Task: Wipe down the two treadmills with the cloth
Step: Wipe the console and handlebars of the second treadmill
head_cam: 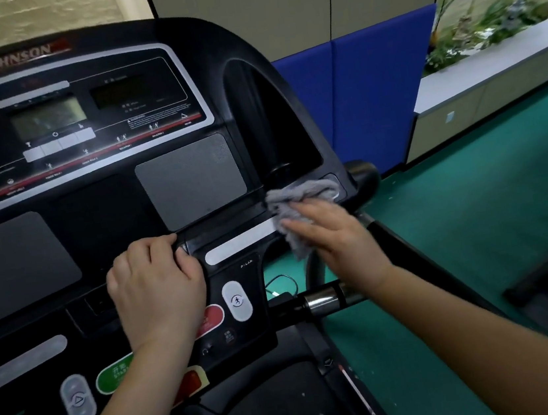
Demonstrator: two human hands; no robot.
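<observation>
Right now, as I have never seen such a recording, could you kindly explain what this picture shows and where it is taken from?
The one picture comes from a camera worn on a person's head, looking down at their own bare hands; there is no robot. In front stands a treadmill's black console with dark displays and buttons. The right hand presses a grey cloth against the console's right end. The left hand curls its fingers over a ledge near the console's middle. Beyond lie a green floor and a blue partition.
</observation>
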